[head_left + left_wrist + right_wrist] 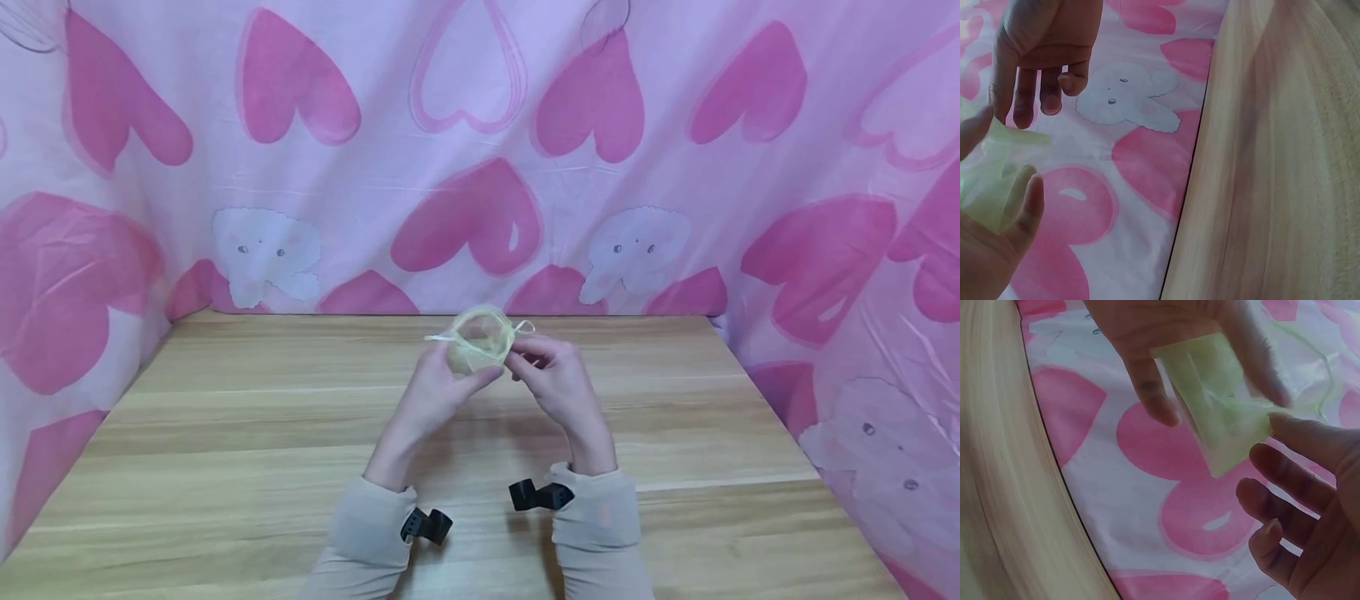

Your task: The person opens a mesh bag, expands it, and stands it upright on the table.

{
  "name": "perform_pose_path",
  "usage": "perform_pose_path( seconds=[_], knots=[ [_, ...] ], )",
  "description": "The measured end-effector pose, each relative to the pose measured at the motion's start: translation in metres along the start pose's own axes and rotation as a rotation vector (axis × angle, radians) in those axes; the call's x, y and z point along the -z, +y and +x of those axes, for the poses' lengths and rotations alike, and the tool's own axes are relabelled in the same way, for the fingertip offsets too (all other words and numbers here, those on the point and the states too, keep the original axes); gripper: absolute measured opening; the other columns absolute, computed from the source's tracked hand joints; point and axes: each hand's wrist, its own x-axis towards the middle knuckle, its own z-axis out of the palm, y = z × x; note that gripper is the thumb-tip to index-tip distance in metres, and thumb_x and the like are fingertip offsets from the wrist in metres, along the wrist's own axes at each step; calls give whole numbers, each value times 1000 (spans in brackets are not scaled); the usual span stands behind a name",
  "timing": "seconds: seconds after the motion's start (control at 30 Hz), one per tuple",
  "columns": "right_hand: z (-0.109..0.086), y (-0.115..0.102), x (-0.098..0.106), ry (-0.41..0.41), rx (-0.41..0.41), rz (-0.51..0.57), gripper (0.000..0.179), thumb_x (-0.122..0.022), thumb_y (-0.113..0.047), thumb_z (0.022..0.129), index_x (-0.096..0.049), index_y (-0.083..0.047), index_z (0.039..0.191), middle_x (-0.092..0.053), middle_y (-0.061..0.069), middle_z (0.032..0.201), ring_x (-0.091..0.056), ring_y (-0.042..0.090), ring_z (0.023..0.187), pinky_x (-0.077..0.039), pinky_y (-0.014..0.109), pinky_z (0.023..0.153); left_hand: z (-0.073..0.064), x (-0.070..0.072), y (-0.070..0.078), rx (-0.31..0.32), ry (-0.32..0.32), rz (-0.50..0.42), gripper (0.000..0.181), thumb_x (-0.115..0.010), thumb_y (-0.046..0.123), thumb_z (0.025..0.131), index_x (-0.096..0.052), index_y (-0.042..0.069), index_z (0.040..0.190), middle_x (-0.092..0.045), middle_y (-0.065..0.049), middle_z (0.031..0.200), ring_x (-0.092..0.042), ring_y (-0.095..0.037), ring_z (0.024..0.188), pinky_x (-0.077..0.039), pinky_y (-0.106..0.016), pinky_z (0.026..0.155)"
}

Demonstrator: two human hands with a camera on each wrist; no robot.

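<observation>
A sheer pale yellow-green drawstring pouch (471, 360) is held up above the far part of the table, its round mouth spread wide toward the head camera. My left hand (435, 396) grips it from the left, thumb across the front and fingers behind. On the other side, my right hand (558, 379) pinches the rim between thumb and index finger, the other fingers loosely bent. A ribbon loop (525, 327) sticks out at the right of the mouth, and a ribbon end (438, 337) at the left. In the right wrist view, the pouch's bottom corner (1219, 464) points down.
The wooden table (247, 467) reaches back to a pink curtain (375, 183) printed with hearts and white cartoon animals. The same curtain also hangs on the left and right. A black wrist camera (426, 526) sits on the left sleeve, another black camera (540, 495) on the right.
</observation>
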Motion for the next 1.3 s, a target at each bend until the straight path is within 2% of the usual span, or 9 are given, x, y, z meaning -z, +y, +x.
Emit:
perform_pose_path(
  seconds=[0.13,0.3,0.4,0.53,0.67,0.8,1.03,1.17,1.3],
  knots=[
    [-1,-2,2,-24,-53,-3,20,-68,-12,93,-73,-6,112,-69,7,87,-63,21,66,-51,30,57,0,0,-3,1,38,0,54,-79,27,84,-55,22,132,-62,3,121,-57,-15,114,-43,-42,100],
    [-1,-8,5,-76,-160,147,42,-44,-33,105,-65,1,119,-65,18,93,-64,30,72,-53,37,55,1,1,-6,-15,71,47,51,-79,26,84,-56,21,129,-63,4,117,-59,-14,109,-45,-39,97],
    [0,-12,3,-89,-216,181,57,-34,-43,106,-66,4,109,-64,21,92,-65,35,72,-55,42,54,3,2,-9,-75,50,131,55,-79,23,84,-54,23,133,-64,4,116,-60,-13,107,-46,-39,95],
    [2,-16,-2,-83,-273,76,50,-46,-42,103,-69,1,92,-67,16,79,-66,32,67,-55,42,54,4,1,-14,-110,21,245,71,-80,25,83,-45,30,144,-58,3,129,-55,-13,116,-44,-41,99],
    [3,-18,-8,-44,-328,15,40,-59,-36,98,-70,-1,85,-66,11,73,-65,27,63,-55,41,53,2,-1,-15,-74,0,265,83,-83,26,80,-37,33,149,-49,4,141,-46,-13,127,-39,-43,104],
    [4,-16,-11,39,-388,12,35,-60,-31,98,-70,1,86,-68,11,77,-66,28,63,-56,43,54,1,1,-15,-19,-57,197,88,-83,31,79,-33,35,151,-44,5,146,-42,-17,132,-37,-46,106],
    [6,-14,-11,177,-427,-57,30,-58,-28,98,-73,-2,93,-68,10,75,-65,26,57,-55,40,52,-1,21,-5,92,-110,228,90,-80,55,73,-34,39,149,-41,6,150,-42,-31,133,-36,-51,105],
    [6,-14,-12,236,-410,-120,33,-57,-29,97,-71,-4,81,-67,8,70,-65,26,55,-50,33,48,-4,35,3,18,-87,295,71,-80,43,79,-50,30,142,-53,3,139,-52,-24,122,-43,-48,100],
    [6,-13,-14,270,-382,-179,33,-57,-28,97,-71,-5,77,-67,5,67,-65,26,54,-43,32,46,-4,39,9,-90,-55,358,55,-79,32,83,-60,18,133,-64,-2,123,-60,-19,108,-50,-44,90]
  ],
)
